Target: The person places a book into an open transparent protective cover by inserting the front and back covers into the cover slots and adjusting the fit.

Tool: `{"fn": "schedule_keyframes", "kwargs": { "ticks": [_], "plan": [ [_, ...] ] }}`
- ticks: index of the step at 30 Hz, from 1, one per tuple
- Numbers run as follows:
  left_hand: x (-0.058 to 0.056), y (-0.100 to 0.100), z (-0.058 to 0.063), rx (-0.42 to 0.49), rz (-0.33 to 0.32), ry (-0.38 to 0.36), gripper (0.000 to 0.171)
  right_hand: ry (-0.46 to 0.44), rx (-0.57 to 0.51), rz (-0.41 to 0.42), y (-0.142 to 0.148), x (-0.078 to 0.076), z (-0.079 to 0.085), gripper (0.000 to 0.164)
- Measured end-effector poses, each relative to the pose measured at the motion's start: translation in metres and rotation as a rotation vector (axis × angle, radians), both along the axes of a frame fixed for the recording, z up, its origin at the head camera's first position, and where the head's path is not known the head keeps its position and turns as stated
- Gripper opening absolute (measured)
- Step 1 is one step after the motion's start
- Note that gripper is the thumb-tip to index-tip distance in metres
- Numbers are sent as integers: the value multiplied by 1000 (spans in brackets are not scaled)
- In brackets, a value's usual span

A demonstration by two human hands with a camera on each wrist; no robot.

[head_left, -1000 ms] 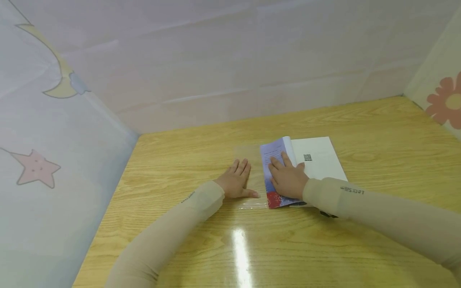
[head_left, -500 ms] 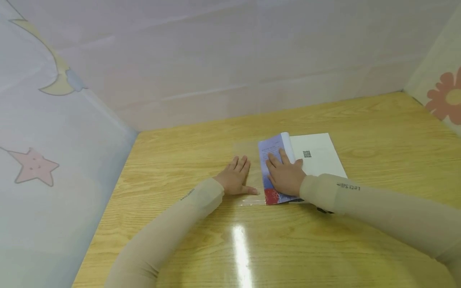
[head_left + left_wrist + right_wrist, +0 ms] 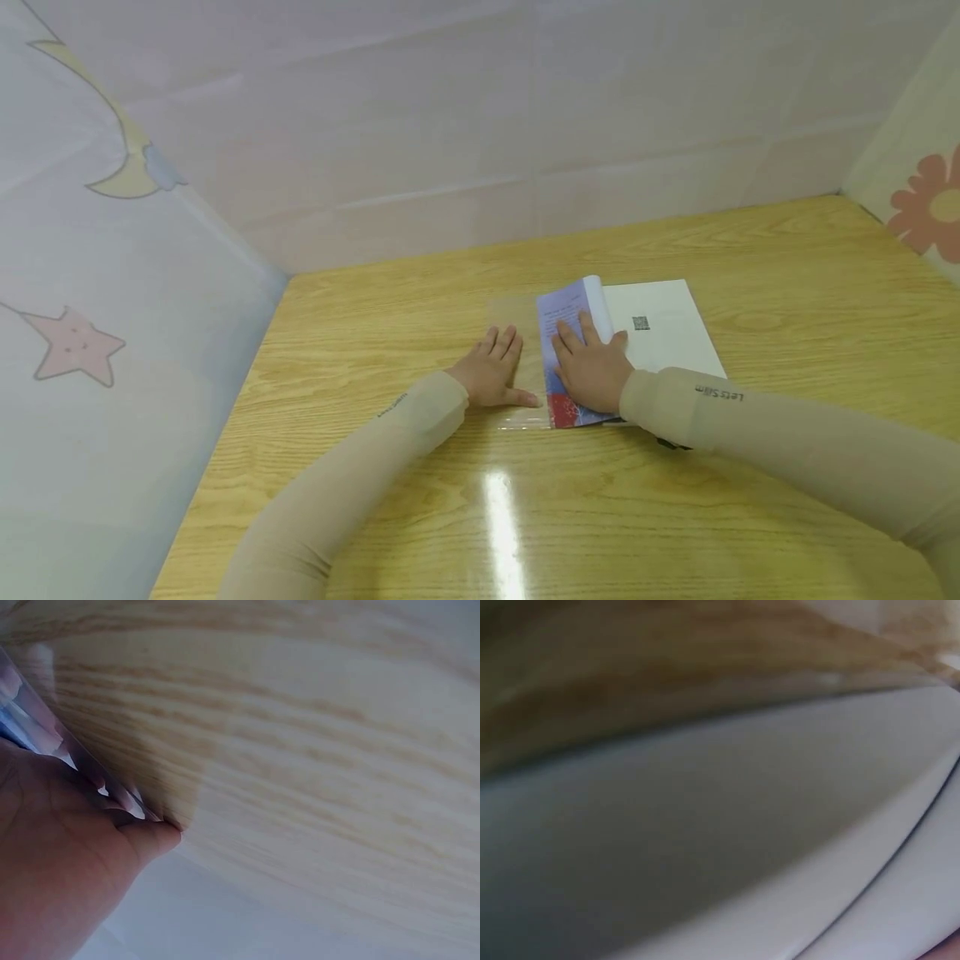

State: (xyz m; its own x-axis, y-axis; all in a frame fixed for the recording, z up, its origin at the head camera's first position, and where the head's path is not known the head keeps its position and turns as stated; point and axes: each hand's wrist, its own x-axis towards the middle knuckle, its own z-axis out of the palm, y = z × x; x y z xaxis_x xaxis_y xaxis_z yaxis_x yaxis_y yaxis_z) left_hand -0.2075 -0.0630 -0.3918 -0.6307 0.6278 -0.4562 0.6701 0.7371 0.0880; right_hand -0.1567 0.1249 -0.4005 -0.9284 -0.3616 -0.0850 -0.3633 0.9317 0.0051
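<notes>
A book [image 3: 667, 325] lies on the wooden table, its white side with a QR code facing up. Its purple and red cover [image 3: 566, 304] is folded over toward the left. My right hand [image 3: 596, 371] rests flat on that cover, fingers spread. Left of the cover lies a clear plastic sheet [image 3: 530, 358], on which my left hand [image 3: 489, 372] rests with straight fingers. In the left wrist view the left hand [image 3: 67, 847] has its far fingers partly hidden. A blurred white surface [image 3: 705, 825] fills much of the right wrist view; the right hand is almost out of it.
The wooden table [image 3: 375, 333] meets a pale wall covering [image 3: 450, 125] at the back. A side covering with a star [image 3: 78, 346] stands left, and one with a flower [image 3: 933, 204] right. A small dark object [image 3: 672, 444] shows under the right forearm.
My right hand and the folded cover have shifted slightly left. My left hand has stayed in place on the plastic sheet. The head view has tilted a little.
</notes>
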Motion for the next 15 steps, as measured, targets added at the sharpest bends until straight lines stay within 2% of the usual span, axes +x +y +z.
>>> {"fn": "schedule_keyframes", "kwargs": {
  "ticks": [9,15],
  "plan": [
    [0,0,1,0,3,2,102,-8,24,13,-6,-1,4,52],
    [1,0,1,4,-1,-2,102,-13,-6,-8,-8,-1,5,53]
  ]
}}
